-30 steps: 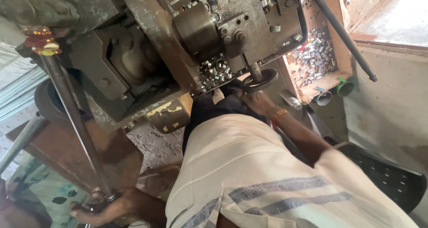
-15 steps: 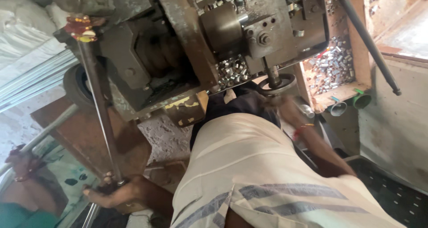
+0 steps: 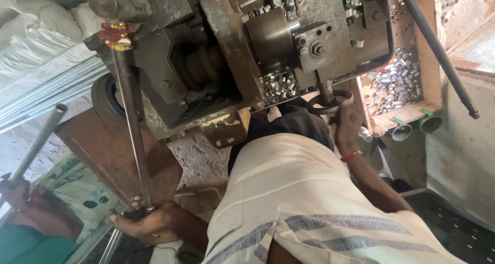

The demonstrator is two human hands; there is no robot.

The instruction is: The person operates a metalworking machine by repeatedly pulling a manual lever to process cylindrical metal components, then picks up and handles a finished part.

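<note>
Since earlier, shifted rightward: left hand at seven o'clock gripping smooth steel lever; right hand clasping round handwheel.

Left hand fist closed low; right hand stretched forward, curled.

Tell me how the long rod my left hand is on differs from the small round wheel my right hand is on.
The long rod is a straight, thin bar running from the machine's top down to the left hand, which has its grip on the lower end. The small round wheel is a short ring under the machine's front block, with the right hand against its rim. Both are dull metal and fixed to the same machine.
</note>
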